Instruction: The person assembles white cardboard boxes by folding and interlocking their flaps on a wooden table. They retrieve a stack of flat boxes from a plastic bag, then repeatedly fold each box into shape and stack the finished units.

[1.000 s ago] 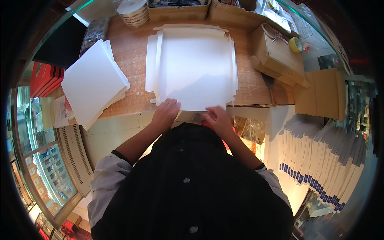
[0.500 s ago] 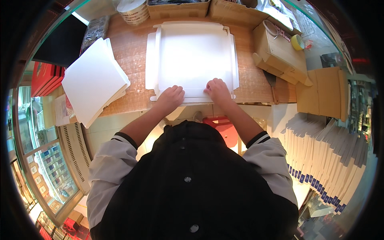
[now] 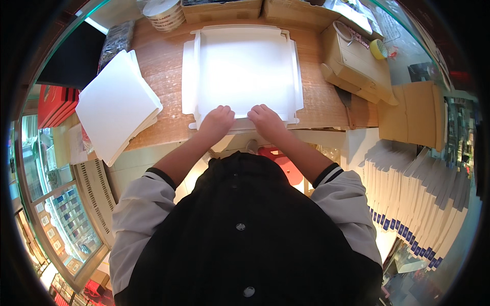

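Note:
A white cardboard box blank [image 3: 246,71] lies on the wooden table in front of me, its side flaps partly folded up into low walls. My left hand [image 3: 218,122] is closed on its near edge, left of the middle. Close by on the same edge, my right hand [image 3: 266,122] grips with curled fingers. The near flap shows between the two hands. Thumbs and parts of the fingertips are hidden beneath the hands.
White card sheets [image 3: 116,99] are piled at the table's left, overhanging its edge. Cardboard boxes [image 3: 357,64] and a yellow tape roll [image 3: 378,49] stand at right. White ribbon rolls [image 3: 164,14] sit at the back. Many white flat pieces [image 3: 413,199] stand below right.
My right hand has slid left along the near edge, closer to my left hand. The left hand stays at nearly the same place on the box blank.

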Demonstrator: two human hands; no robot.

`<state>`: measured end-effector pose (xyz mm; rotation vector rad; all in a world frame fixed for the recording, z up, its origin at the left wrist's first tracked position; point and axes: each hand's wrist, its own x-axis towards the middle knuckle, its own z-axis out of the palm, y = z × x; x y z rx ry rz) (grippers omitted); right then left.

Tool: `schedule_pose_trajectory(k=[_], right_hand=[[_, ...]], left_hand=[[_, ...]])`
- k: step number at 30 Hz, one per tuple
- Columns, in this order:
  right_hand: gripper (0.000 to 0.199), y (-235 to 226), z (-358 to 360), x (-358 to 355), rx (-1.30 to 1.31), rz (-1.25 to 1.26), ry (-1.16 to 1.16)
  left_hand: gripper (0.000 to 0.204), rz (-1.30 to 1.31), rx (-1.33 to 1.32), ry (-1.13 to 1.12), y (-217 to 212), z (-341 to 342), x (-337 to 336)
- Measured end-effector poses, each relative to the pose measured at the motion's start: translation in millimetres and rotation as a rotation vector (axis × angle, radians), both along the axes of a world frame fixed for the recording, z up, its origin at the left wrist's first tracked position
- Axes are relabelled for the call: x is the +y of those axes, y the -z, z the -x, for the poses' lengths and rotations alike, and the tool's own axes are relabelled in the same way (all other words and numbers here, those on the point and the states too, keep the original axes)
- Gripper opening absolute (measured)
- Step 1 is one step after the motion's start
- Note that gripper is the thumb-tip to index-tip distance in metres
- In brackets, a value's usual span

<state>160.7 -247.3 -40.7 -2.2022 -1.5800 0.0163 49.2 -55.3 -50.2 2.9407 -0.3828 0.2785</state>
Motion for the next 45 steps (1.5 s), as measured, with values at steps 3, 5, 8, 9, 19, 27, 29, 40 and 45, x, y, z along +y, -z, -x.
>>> schedule_pose_trajectory(k=[3,5,8,9,19,27,29,40,45], right_hand=[[0.007,1.1,-12.0,-24.2,-0.049,0.054,0.001],[0.008,3.5,-25.5,-41.6,-0.019,0.105,0.03],[0.012,3.1,-45.4,-39.8,0.08,0.213,0.112],[0.014,-5.4,-48.2,-30.4,0.064,0.252,0.145],[0.023,-17.5,-19.1,16.6,0.339,0.348,0.355],[0.019,4.4,-26.1,-14.2,0.144,0.149,0.511],[0.021,7.8,-35.1,-17.3,0.103,0.091,0.557],[0.016,23.3,-54.8,-124.0,0.579,-0.355,0.98],[0.022,8.5,-33.9,-119.8,0.948,-0.493,0.666]], left_hand=[[0.019,0.078,0.055,-0.075,3.0,9.2,21.4],[0.021,0.1,0.107,-0.131,1.1,17.2,32.0],[0.021,0.184,0.29,-0.292,0.7,-5.6,36.1],[0.022,0.193,0.377,-0.364,-5.1,-11.8,34.0],[0.019,0.418,0.325,-0.435,-12.3,-25.4,-14.2],[0.027,0.291,0.0,-0.578,21.4,-16.9,1.1],[0.027,0.321,-0.022,-0.59,19.8,-17.4,-0.1],[0.044,0.285,-0.154,-0.224,-38.3,-27.5,-38.4],[0.03,0.334,0.069,-0.105,-35.0,-42.1,-32.3]])
